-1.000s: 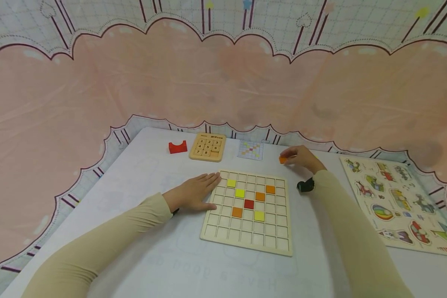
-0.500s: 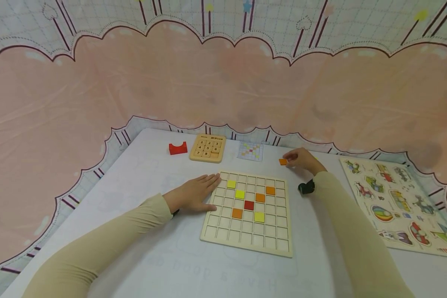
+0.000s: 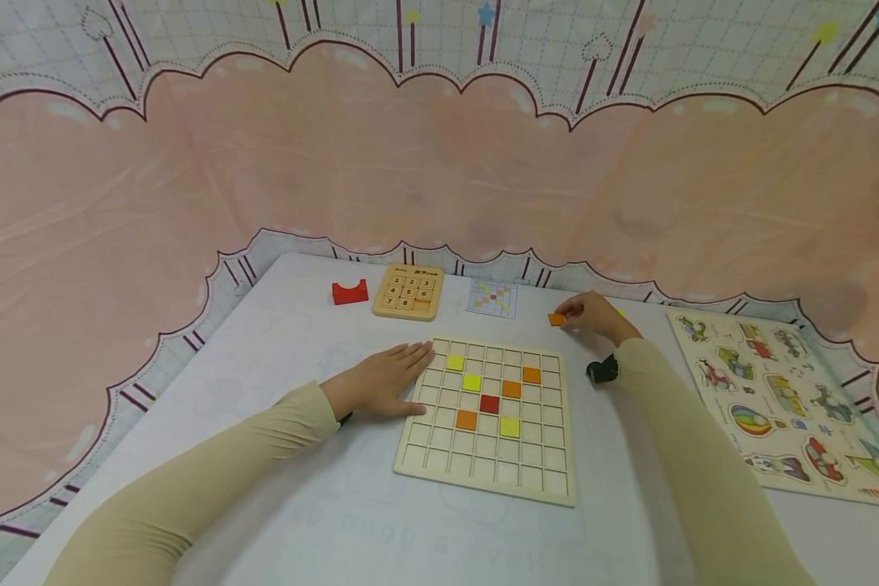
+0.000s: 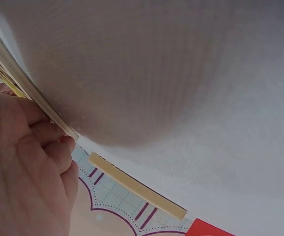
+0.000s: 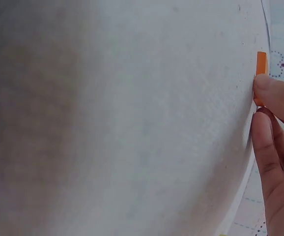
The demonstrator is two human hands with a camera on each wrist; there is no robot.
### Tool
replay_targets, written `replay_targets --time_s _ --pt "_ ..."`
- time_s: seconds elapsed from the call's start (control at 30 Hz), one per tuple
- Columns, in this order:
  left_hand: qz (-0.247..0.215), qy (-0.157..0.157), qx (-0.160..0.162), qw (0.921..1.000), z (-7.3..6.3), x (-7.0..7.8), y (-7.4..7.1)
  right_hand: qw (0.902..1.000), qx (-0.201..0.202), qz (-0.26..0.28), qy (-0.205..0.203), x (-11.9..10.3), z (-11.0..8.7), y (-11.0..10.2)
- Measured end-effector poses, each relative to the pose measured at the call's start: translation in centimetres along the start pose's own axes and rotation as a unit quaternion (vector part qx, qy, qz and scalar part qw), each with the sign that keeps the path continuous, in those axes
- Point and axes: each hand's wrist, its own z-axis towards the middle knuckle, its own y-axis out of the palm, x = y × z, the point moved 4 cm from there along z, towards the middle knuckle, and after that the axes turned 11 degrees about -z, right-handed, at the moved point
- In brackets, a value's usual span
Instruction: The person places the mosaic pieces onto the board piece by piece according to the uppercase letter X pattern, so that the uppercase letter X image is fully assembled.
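Observation:
My right hand [image 3: 592,316] is at the back right of the table, with an orange square tile [image 3: 556,320] at its thumb and fingertips. In the right wrist view the thumb presses on the lower part of the orange tile [image 5: 262,61], and the fingertips are just below it. My left hand [image 3: 381,379] lies with fingers extended against the left edge of a wooden grid board [image 3: 483,470]. Set in the board's squares are three yellow tiles, three orange tiles and one red tile [image 3: 489,404]. The left wrist view shows the left fingers along the board's edge [image 4: 36,96].
Behind the board lie a red arch block [image 3: 350,292], a wooden number puzzle [image 3: 408,291] and a small pattern card [image 3: 492,298]. A picture puzzle board [image 3: 787,399] fills the right side. A bit of yellow [image 3: 620,312] shows behind the right hand.
The orange tile has tipped from a steeper tilt to lie flatter at the right fingertips, and a bit of yellow has come into sight behind that hand. The left hand stays put.

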Motion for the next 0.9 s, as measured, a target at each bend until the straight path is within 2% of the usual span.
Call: replay_targets --time_s 0.27,0.57,0.9 --pt "-0.001 -0.002 -0.001 1.0 -0.1 -0.1 0.1 1.0 0.002 -0.008 0.003 -0.4 -0.3 0.1" --pt "0.002 -0.005 -0.001 1.0 -0.1 -0.3 0.2 0.9995 0.023 -0.011 -0.016 -0.7 -0.4 0.0" --pt "0.004 -0.009 -0.004 0.9999 0.0 -0.2 0.2 0.9994 0.029 0.001 -0.016 -0.6 -1.1 -0.1"
